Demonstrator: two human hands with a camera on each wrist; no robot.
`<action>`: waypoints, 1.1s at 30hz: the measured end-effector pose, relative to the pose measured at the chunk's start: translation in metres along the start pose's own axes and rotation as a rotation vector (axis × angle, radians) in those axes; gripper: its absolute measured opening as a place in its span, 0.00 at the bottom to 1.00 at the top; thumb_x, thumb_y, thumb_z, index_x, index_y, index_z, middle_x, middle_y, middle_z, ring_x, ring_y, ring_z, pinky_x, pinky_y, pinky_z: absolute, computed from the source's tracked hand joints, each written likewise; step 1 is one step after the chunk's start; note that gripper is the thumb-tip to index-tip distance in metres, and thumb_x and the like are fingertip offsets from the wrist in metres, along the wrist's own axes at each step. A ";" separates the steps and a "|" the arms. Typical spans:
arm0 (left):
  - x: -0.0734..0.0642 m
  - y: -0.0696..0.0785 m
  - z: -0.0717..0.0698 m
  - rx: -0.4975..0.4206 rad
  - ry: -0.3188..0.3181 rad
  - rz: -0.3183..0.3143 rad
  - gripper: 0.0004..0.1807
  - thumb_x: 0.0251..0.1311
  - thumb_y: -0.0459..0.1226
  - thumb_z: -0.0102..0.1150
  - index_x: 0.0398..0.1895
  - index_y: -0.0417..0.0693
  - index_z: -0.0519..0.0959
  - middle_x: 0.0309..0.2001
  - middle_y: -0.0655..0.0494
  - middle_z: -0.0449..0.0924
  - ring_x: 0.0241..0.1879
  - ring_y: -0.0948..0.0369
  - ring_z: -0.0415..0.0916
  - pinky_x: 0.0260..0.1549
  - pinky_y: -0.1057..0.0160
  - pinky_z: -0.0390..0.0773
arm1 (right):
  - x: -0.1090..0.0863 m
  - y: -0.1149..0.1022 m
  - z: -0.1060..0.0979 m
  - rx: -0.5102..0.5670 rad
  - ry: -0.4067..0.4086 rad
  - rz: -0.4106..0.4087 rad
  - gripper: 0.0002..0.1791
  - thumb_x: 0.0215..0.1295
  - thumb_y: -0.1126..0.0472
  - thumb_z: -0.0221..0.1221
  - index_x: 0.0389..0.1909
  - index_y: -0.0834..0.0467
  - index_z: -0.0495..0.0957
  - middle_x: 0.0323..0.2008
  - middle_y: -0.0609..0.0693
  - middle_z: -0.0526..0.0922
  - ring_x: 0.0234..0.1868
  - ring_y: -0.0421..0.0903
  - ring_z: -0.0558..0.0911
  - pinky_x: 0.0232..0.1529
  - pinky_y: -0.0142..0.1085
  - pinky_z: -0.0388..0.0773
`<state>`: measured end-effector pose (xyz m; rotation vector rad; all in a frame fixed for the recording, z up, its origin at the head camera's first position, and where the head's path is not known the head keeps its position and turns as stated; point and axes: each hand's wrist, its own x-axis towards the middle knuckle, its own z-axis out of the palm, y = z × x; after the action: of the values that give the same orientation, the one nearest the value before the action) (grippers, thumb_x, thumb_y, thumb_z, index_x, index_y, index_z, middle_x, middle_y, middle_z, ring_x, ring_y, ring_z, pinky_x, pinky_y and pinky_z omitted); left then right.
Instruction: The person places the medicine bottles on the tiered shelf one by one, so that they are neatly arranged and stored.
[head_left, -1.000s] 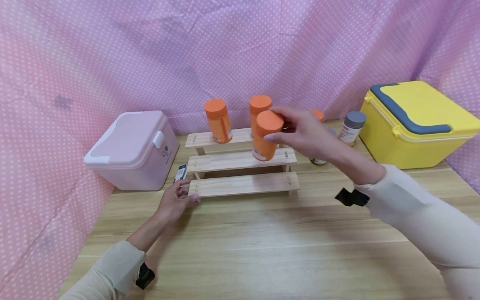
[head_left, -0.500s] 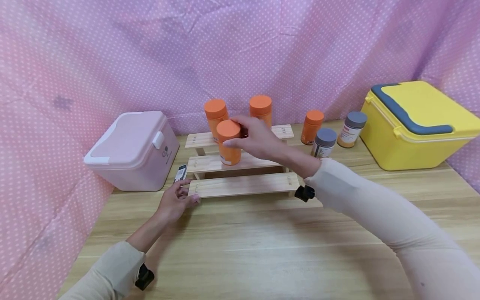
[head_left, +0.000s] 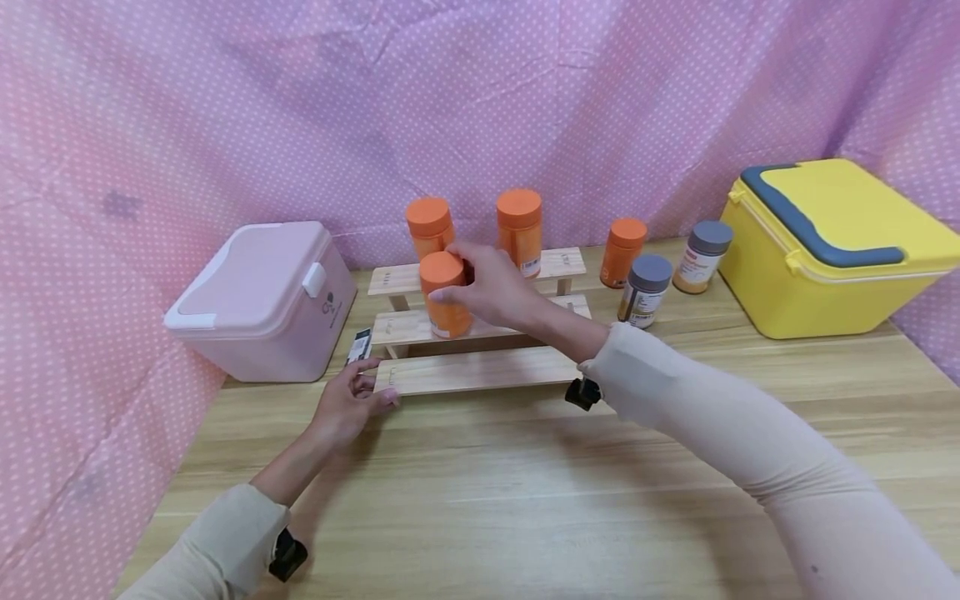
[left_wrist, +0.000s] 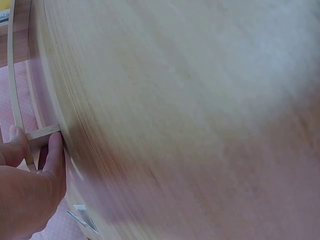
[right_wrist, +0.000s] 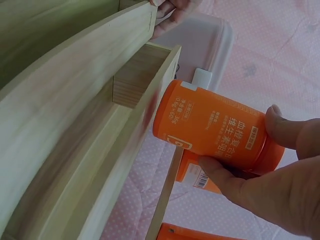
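My right hand [head_left: 498,287] grips an orange supplement bottle [head_left: 447,310] by its upper part, thumb on the near side. In the right wrist view this upright bottle [right_wrist: 210,127] has its base at the middle step's left part; whether it bears on the wood I cannot tell. My left hand [head_left: 347,406] pinches the left end of the lowest step of a three-step wooden rack [head_left: 480,371]. In the left wrist view, its fingers [left_wrist: 56,155] lie against the rack's leg. Two more orange bottles [head_left: 520,237] stand on the top step.
Right of the rack stand a smaller orange bottle [head_left: 623,252] and two grey-capped bottles [head_left: 645,292]. A yellow lidded box [head_left: 832,275] is at the far right, a pale pink box [head_left: 262,304] at the left. Dotted cloth [head_left: 450,108] hangs behind.
My right hand has carried the orange bottle leftward and down, from in front of the top step's right bottle to the middle step's left part. The left hand stays put.
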<state>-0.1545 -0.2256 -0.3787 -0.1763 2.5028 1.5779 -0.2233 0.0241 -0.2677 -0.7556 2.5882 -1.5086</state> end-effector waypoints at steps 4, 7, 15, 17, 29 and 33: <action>0.000 0.000 0.000 0.007 0.000 0.014 0.36 0.61 0.30 0.62 0.70 0.36 0.58 0.46 0.38 0.80 0.39 0.56 0.83 0.36 0.72 0.80 | 0.000 0.000 0.005 -0.012 -0.002 0.016 0.21 0.57 0.59 0.69 0.49 0.59 0.74 0.43 0.49 0.80 0.42 0.44 0.77 0.46 0.34 0.76; 0.000 -0.001 -0.001 0.006 0.001 0.021 0.35 0.61 0.30 0.61 0.69 0.36 0.58 0.46 0.38 0.80 0.38 0.56 0.83 0.36 0.73 0.80 | -0.001 0.000 0.007 -0.023 0.003 0.026 0.21 0.57 0.58 0.69 0.49 0.59 0.74 0.43 0.49 0.80 0.42 0.44 0.77 0.46 0.34 0.76; 0.000 0.001 0.000 0.025 0.005 0.009 0.35 0.60 0.31 0.62 0.69 0.37 0.59 0.45 0.39 0.80 0.38 0.57 0.83 0.34 0.73 0.79 | -0.001 0.004 0.008 -0.032 0.029 0.007 0.23 0.57 0.57 0.69 0.50 0.60 0.73 0.44 0.50 0.81 0.43 0.43 0.78 0.46 0.34 0.77; 0.000 0.001 0.000 0.020 0.001 0.009 0.35 0.61 0.30 0.62 0.69 0.37 0.58 0.46 0.37 0.80 0.38 0.57 0.83 0.35 0.72 0.79 | -0.001 0.005 0.009 -0.035 0.030 0.003 0.23 0.57 0.57 0.69 0.51 0.60 0.73 0.45 0.50 0.81 0.43 0.43 0.79 0.46 0.34 0.77; 0.001 -0.002 0.000 0.045 0.000 0.009 0.35 0.61 0.32 0.62 0.69 0.38 0.59 0.48 0.38 0.79 0.39 0.57 0.83 0.36 0.73 0.78 | -0.009 0.006 0.000 -0.079 0.055 0.027 0.32 0.56 0.52 0.69 0.60 0.56 0.71 0.50 0.51 0.79 0.48 0.46 0.77 0.49 0.37 0.77; 0.002 -0.002 -0.001 0.050 0.002 0.005 0.34 0.61 0.32 0.62 0.69 0.39 0.59 0.48 0.39 0.80 0.39 0.58 0.83 0.37 0.74 0.78 | -0.023 0.008 -0.020 -0.156 0.063 0.045 0.35 0.58 0.49 0.68 0.64 0.57 0.68 0.56 0.55 0.77 0.56 0.51 0.77 0.56 0.42 0.75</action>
<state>-0.1559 -0.2273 -0.3805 -0.1648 2.5427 1.5163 -0.2118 0.0534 -0.2683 -0.6682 2.7759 -1.3526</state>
